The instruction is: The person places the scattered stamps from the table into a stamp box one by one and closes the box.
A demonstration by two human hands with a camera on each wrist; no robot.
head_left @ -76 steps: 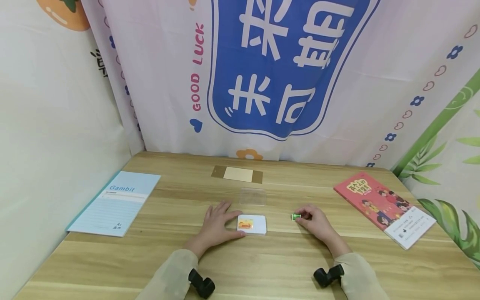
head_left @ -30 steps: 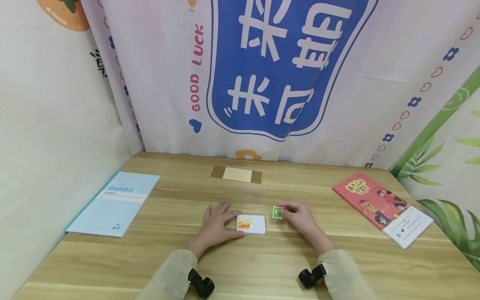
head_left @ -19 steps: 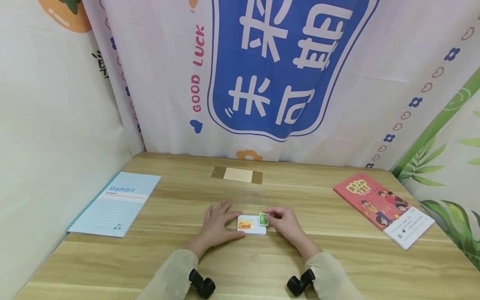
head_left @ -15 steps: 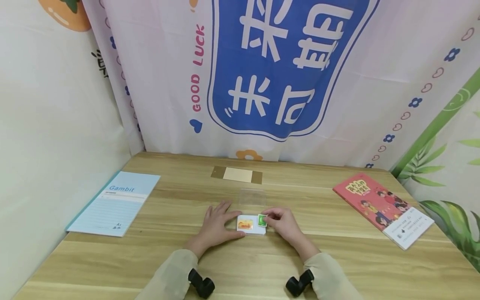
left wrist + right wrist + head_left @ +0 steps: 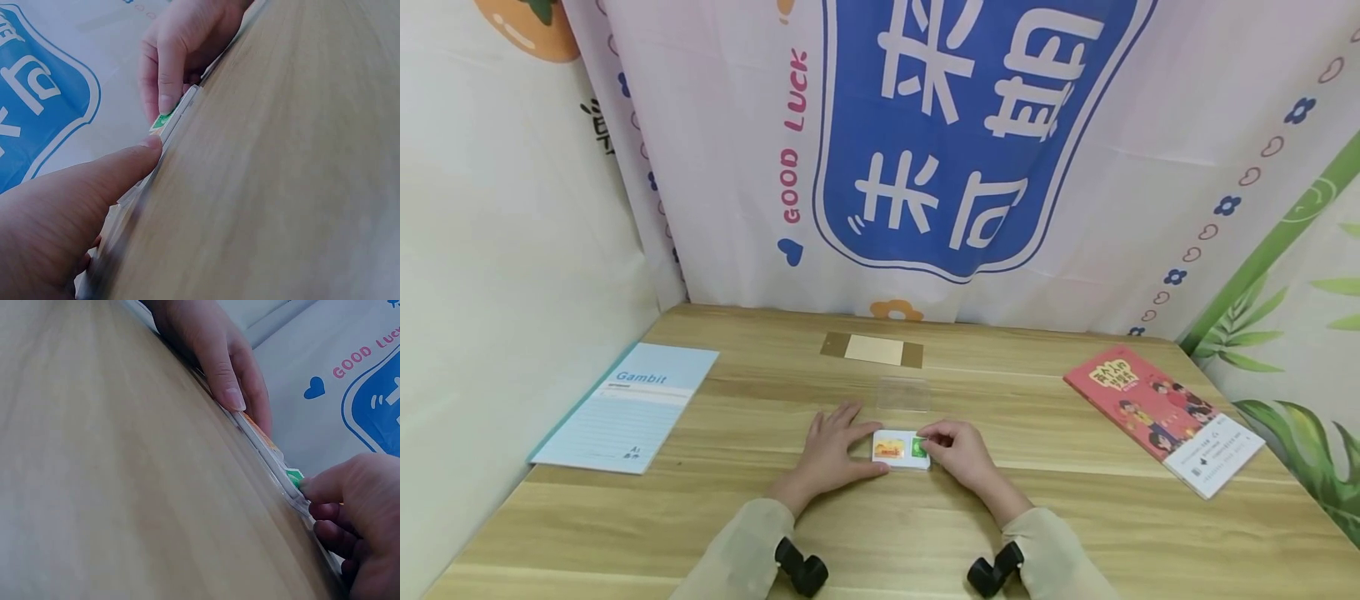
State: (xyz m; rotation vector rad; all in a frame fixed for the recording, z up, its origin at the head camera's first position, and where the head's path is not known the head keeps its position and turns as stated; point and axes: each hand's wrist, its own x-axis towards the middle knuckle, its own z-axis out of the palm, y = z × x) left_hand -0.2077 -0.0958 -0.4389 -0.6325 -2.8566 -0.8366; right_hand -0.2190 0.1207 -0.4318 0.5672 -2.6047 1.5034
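Note:
A small stack of white cards lies on the wooden table, a clear plastic edge showing beneath it in the wrist views. On its left half is an orange stamp. My left hand holds the stack at its left end, thumb on the near edge and index finger at the far edge, other fingers spread. My right hand pinches a green stamp with a toothed edge over the stack's right half. In the right wrist view the green stamp is partly hidden by my fingers and stands slightly raised.
A clear plastic piece lies just behind the stack. Farther back is a brown strip with a cream middle. A blue notebook lies left, a red booklet right. A printed cloth hangs behind the table.
My right hand has moved left from the bare table, bringing the green stamp over the stack's right half and lowering it. My left hand has stayed in place.

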